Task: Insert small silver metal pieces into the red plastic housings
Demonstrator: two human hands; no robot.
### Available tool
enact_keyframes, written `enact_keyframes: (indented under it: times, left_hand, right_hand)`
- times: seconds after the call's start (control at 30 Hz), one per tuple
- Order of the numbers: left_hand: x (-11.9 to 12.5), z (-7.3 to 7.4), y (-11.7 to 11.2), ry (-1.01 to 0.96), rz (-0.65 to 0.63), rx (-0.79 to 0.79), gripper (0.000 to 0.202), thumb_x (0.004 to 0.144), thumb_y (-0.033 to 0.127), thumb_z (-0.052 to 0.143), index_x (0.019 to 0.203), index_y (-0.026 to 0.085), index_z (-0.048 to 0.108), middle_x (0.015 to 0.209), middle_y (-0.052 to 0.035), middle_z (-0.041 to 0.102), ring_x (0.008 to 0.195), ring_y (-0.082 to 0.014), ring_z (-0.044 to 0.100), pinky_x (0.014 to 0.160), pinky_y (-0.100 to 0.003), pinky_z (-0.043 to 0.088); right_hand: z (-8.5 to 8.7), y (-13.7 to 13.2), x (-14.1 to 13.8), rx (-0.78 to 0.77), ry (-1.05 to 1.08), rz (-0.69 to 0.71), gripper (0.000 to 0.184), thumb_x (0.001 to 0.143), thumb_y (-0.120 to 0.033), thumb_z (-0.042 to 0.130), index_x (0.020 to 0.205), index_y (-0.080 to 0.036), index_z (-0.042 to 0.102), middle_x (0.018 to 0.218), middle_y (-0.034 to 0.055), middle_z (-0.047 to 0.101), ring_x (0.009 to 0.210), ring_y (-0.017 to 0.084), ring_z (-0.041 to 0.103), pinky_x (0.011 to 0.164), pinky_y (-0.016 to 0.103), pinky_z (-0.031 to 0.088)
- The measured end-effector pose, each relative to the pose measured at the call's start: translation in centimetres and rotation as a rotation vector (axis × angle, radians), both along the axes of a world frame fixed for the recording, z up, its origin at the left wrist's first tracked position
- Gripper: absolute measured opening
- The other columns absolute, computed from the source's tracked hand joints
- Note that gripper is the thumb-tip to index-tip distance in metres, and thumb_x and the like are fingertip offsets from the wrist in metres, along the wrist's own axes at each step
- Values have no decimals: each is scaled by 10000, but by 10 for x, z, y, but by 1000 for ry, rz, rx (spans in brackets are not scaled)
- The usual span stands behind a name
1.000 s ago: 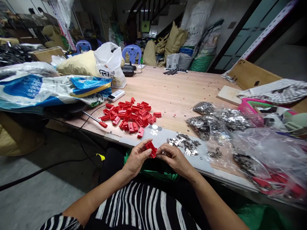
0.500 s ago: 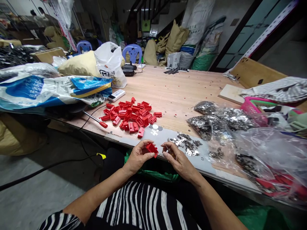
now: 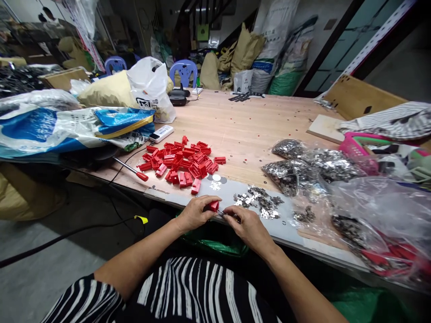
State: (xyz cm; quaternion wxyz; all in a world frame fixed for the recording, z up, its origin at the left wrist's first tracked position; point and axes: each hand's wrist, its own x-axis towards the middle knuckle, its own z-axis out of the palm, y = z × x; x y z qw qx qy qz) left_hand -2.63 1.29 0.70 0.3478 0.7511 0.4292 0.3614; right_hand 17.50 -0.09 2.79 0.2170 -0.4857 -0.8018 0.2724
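My left hand (image 3: 195, 213) is closed round a small red plastic part (image 3: 213, 206), held at the near edge of the wooden table (image 3: 249, 125). My right hand (image 3: 243, 223) pinches a thin metal piece (image 3: 225, 214) whose tip meets the red part. A pile of several more red parts (image 3: 182, 162) lies on the table just beyond my left hand. Loose small metal pieces (image 3: 257, 202) are scattered on a grey sheet (image 3: 232, 188) in front of my right hand.
Clear bags of metal pieces (image 3: 303, 168) and a big bag with red parts (image 3: 380, 224) crowd the right side. A red-handled screwdriver (image 3: 131, 168), a white remote (image 3: 161, 133) and blue-white sacks (image 3: 67, 128) lie at left. A pink basket (image 3: 357, 150) stands far right.
Both hands have dropped slightly toward the table edge. They parted for a moment, then came together again, the metal piece now meeting the red part.
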Motion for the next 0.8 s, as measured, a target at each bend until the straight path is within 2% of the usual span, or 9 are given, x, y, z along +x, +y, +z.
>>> enact_keyframes:
  times: [0.3,0.53,0.8]
  left_hand:
    - [-3,-1,3,-48,-18,-59,414,710,206,699,1120,221,644,1017,-46,696,926,-194,635,855,-303,470]
    - [-2,-2,3,-73,-13,-89,399,699,219,709,1094,224,660,937,-34,702,853,-181,632,818,-295,474]
    - [-1,1,3,-83,-2,-86,357,685,225,732,1037,202,678,898,-40,708,821,-181,635,795,-286,475]
  right_hand:
    - [-5,5,2,32,-22,45,159,859,-194,520,927,-219,662,884,44,664,815,177,609,750,304,473]
    - [-9,4,0,42,-36,36,156,865,-189,513,924,-226,652,895,48,658,813,178,606,766,312,479]
    - [0,-1,-7,10,-118,-25,147,855,-151,497,867,-217,628,858,39,638,799,179,603,717,294,454]
